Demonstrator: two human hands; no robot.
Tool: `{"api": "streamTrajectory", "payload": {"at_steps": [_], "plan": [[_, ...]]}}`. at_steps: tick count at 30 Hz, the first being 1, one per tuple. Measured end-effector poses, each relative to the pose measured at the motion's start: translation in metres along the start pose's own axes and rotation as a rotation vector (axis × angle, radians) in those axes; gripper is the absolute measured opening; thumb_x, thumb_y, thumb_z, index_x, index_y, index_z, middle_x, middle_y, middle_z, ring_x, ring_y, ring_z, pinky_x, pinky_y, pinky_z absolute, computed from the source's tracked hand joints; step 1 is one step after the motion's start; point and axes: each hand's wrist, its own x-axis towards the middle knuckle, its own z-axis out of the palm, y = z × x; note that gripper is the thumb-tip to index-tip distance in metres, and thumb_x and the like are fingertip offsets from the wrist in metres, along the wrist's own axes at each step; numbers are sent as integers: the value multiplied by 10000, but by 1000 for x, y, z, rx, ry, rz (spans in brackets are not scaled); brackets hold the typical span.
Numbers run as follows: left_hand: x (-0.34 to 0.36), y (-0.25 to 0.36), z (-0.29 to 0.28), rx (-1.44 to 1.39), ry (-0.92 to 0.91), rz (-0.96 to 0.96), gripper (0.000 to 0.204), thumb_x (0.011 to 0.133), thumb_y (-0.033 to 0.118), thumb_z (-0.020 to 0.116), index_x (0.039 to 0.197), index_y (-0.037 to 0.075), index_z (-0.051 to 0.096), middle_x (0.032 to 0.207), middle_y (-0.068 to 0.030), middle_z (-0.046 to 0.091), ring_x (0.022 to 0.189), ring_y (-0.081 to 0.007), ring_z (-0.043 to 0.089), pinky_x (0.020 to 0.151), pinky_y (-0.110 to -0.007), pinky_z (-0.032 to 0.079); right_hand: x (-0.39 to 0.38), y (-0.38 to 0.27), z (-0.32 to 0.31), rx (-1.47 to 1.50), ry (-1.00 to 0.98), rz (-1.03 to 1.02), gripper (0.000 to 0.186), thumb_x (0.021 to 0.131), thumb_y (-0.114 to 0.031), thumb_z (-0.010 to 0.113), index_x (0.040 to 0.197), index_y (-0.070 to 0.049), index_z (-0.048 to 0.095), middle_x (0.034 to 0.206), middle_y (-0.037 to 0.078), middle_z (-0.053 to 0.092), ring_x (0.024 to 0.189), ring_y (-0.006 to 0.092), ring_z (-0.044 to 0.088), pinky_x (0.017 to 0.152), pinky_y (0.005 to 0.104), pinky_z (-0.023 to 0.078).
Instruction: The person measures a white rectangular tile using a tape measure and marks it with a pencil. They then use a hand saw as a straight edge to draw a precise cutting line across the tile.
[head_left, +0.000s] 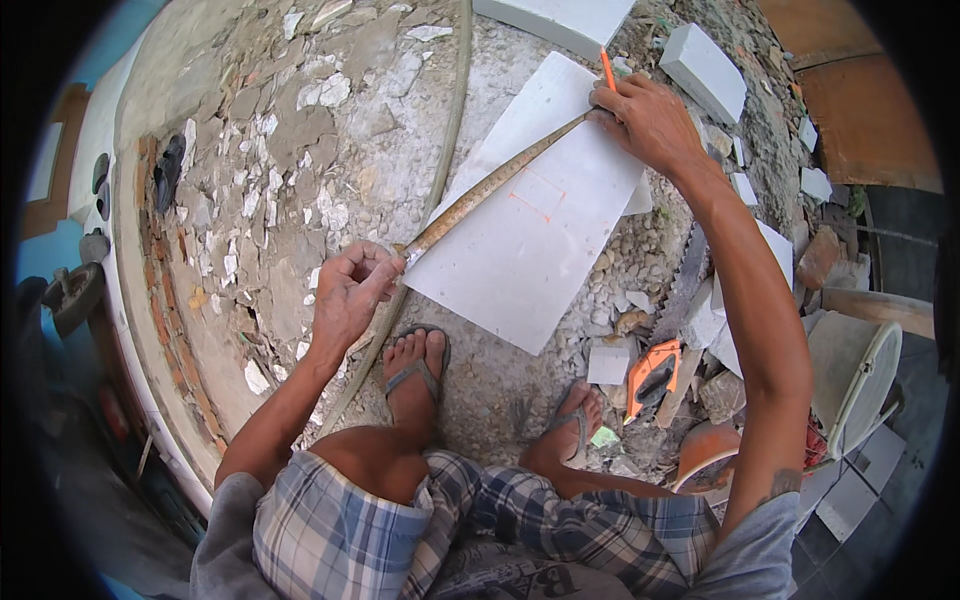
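A worn, brownish measuring tape (495,180) stretches slantwise over a white lightweight block (530,260). Its near end is pinched between the thumb and fingers of my left hand (350,290), just off the block's left corner. At the far right edge of the block my right hand (648,120) is closed on the tape's other end; an orange pencil (607,68) sticks up from the same fingers. Orange lines (540,198) form a small rectangular outline on the block's face. Whatever lies inside my right palm is hidden.
A hand saw with an orange handle (655,372) lies right of my feet, beside a small white offcut (608,365). More white blocks (703,72) lie at the far right. A hose (455,110) runs along the block's left. Buckets (855,380) stand at right; rubble covers the ground.
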Motion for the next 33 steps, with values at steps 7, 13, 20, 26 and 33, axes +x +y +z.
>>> {"api": "streamTrajectory", "payload": {"at_steps": [7, 13, 20, 26, 33], "plan": [[125, 44, -3, 185, -97, 280, 277, 990, 276, 744, 952, 1, 734, 793, -33, 699, 741, -101, 643, 718, -280, 533, -47, -29, -47, 165, -192, 416, 246, 989, -304, 705, 1090, -83, 743, 919, 158, 754, 879, 365, 726, 753, 508, 551], [143, 76, 82, 169, -122, 208, 310, 972, 272, 761, 1016, -32, 800, 802, -99, 747, 756, -164, 691, 728, -314, 550, -126, -55, -44, 180, -200, 741, 241, 958, -285, 723, 1005, -48, 736, 806, 185, 730, 762, 420, 716, 694, 531, 531], [148, 55, 92, 66, -80, 316, 319, 921, 245, 807, 1088, -27, 803, 989, -182, 805, 822, -181, 741, 762, -289, 571, -143, -74, -32, 221, -128, 751, 257, 963, -259, 716, 888, -20, 660, 814, 205, 721, 769, 457, 701, 677, 547, 519], [133, 50, 100, 115, 3, 231, 315, 913, 292, 821, 939, -22, 824, 718, -118, 757, 596, -141, 670, 576, -292, 527, -158, -82, -32, 200, -88, 713, 256, 958, -244, 728, 938, -5, 640, 869, 221, 699, 821, 467, 689, 691, 560, 517], [131, 42, 99, 48, 30, 275, 356, 904, 324, 830, 823, -23, 812, 610, -87, 701, 515, -130, 619, 508, -296, 477, -163, -89, -24, 208, -105, 705, 263, 962, -253, 721, 958, -6, 630, 860, 215, 686, 857, 468, 682, 714, 568, 517]]}}
